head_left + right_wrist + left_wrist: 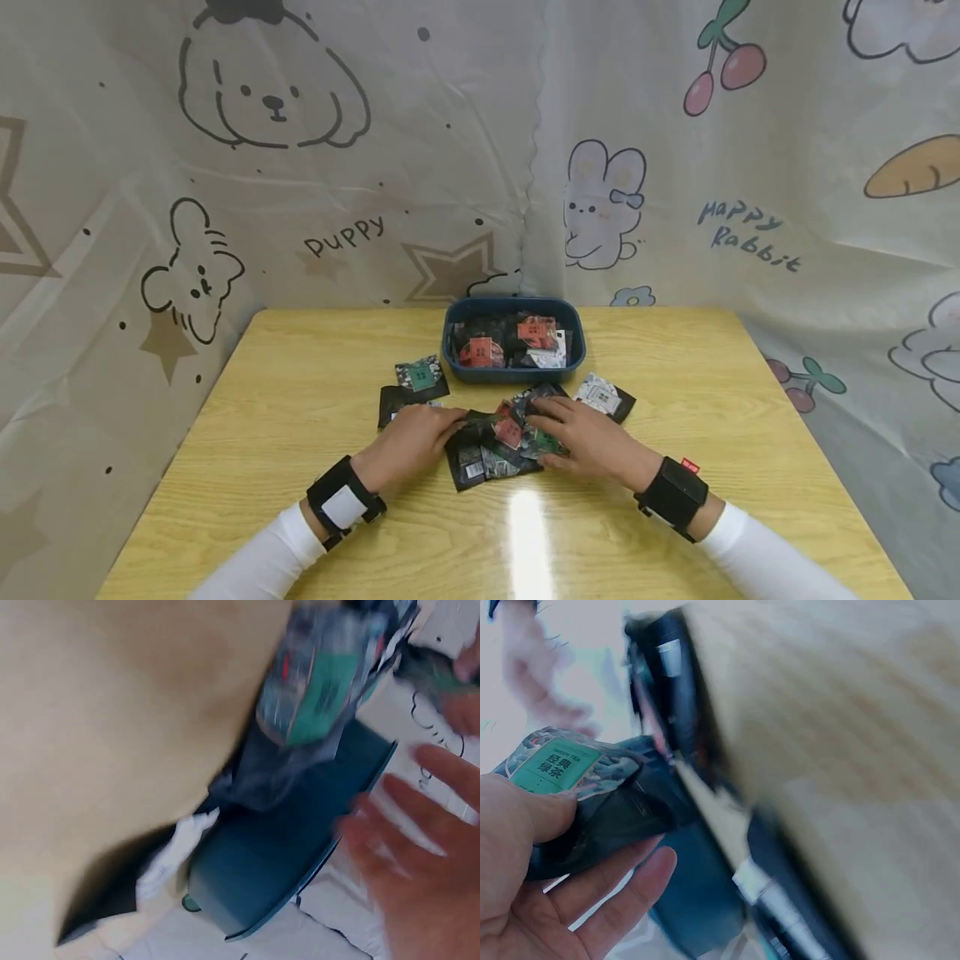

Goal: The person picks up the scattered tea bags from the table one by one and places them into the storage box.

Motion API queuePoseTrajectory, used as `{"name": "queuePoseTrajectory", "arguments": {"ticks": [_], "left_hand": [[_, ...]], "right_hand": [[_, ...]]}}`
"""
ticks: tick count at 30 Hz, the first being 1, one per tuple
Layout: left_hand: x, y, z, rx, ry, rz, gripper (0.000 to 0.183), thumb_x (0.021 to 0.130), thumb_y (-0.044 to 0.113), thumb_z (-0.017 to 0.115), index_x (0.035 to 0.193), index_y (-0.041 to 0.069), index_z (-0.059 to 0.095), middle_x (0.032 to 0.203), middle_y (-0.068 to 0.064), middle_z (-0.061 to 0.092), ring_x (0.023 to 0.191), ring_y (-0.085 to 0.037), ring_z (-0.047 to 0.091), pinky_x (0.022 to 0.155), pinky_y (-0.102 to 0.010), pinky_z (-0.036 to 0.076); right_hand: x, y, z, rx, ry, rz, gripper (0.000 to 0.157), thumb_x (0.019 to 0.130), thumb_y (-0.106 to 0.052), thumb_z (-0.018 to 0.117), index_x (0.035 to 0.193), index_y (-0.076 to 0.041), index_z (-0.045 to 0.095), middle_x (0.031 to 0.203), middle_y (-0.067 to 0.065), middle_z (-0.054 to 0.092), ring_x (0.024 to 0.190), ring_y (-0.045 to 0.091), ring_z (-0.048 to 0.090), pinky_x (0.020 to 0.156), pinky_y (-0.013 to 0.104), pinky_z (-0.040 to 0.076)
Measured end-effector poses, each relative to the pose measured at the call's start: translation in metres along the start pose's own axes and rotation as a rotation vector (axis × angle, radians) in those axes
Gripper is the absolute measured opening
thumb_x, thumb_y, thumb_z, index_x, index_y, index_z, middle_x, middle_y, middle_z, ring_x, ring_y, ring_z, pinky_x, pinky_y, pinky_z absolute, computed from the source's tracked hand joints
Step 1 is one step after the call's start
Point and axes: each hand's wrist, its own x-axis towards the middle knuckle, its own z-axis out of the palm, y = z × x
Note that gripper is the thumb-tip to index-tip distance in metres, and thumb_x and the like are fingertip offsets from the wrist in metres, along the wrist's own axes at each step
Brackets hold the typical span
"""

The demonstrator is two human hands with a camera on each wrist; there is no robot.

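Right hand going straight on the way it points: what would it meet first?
The right hand would likely meet the pile of packets first, perhaps its red-labelled packet; depth is unclear.

A green label (555, 766) on the packet (630, 814) in the left grip (408, 437) reads "GREEN TEA" and "经典绿茶", while the cloth wall (465, 142) beyond that grip bears "Puppy" and, farther right, "Happy Rabbit".
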Motion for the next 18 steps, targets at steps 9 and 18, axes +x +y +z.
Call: {"name": "queuePoseTrajectory", "arguments": {"ticks": [9,18], "left_hand": [[0.031,-0.002,-0.022,0.057,0.12,0.034,0.018,0.094,0.019,0.055,0.106,0.012,0.065,0.06,0.013,0.05,0.044,0.003,0.037,0.039,-0.02,0.032],[0.082,-0.018,-0.028,0.166,0.19,0.044,0.043,0.089,0.007,0.058,0.131,0.011,0.051,0.115,-0.009,0.061,0.087,-0.018,0.06,0.065,-0.036,0.054]], "right_hand": [[-0.026,-0.013,0.009,0.044,-0.138,0.126,0.054,0.086,-0.036,0.064,0.134,-0.016,0.048,0.138,0.018,0.041,0.121,0.034,0.041,0.092,0.047,0.044],[-0.028,-0.022,0.012,-0.035,-0.132,0.095,0.044,0.086,-0.024,0.065,0.128,-0.012,0.054,0.123,0.017,0.056,0.108,0.03,0.053,0.083,0.042,0.051]]}}
